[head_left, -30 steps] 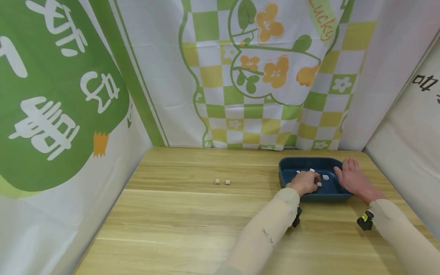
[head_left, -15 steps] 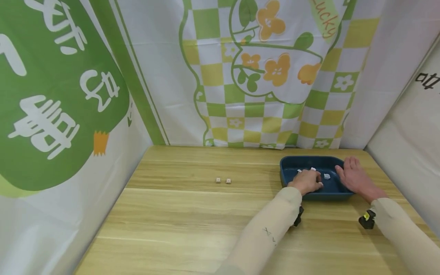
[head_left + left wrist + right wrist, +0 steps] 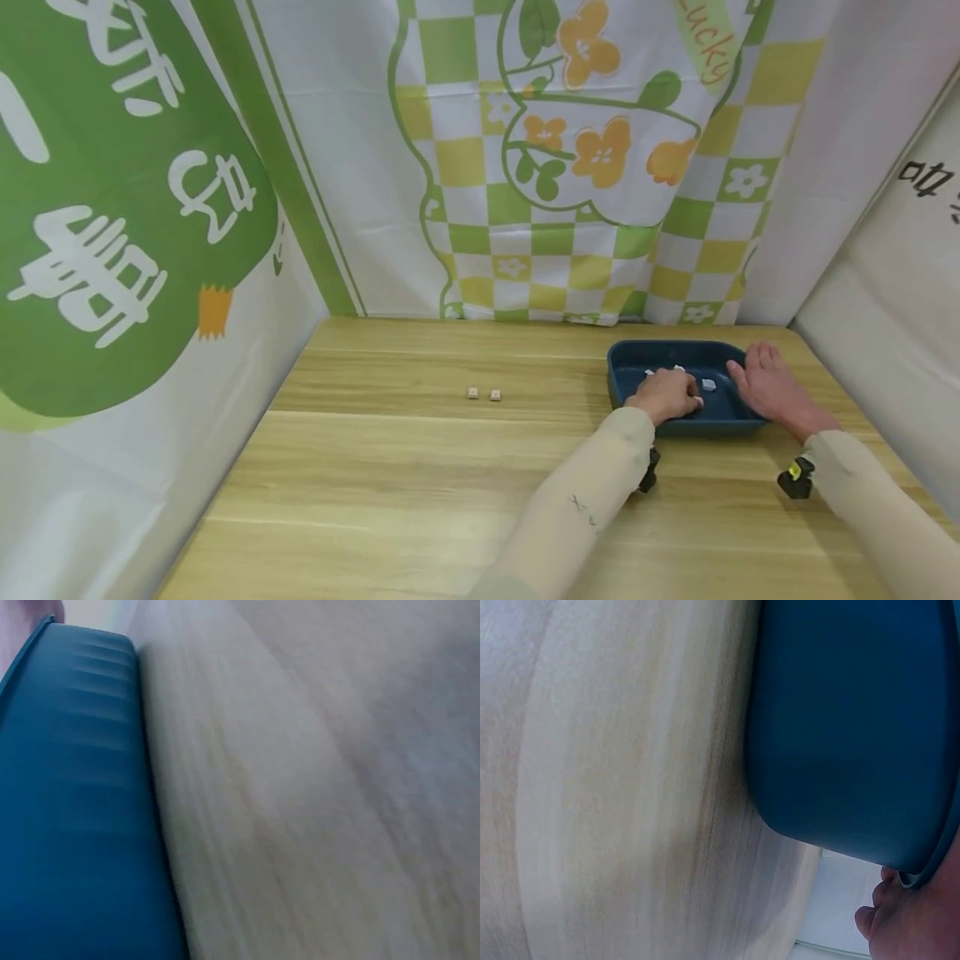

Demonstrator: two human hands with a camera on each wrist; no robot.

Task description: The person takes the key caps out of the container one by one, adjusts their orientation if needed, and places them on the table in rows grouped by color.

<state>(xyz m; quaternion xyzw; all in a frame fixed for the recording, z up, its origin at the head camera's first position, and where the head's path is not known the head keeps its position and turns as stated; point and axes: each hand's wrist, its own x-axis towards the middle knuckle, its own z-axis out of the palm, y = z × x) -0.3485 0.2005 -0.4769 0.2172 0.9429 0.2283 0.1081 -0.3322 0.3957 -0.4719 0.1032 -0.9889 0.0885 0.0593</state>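
A dark blue tray (image 3: pixel 636 352) stands at the table's far right and holds several small white pieces (image 3: pixel 708 384). My left hand (image 3: pixel 666 393) reaches over the near rim with its fingers curled down among the pieces; whether it pinches one is hidden. My right hand (image 3: pixel 765 383) lies flat on the tray's right rim, fingers straight. In the left wrist view only the tray's outer wall (image 3: pixel 75 810) and the wood show. The right wrist view has the tray's wall (image 3: pixel 855 720) and some of my fingertips (image 3: pixel 900 922) at its rim.
Two small beige cubes (image 3: pixel 472 393) (image 3: pixel 495 394) sit side by side on the wooden table (image 3: pixel 420 467), left of the tray. Printed cloth walls (image 3: pixel 525 167) close the table in at the back, left and right.
My left hand has crept slightly further into the tray among the pieces. The right hand stays on the rim.
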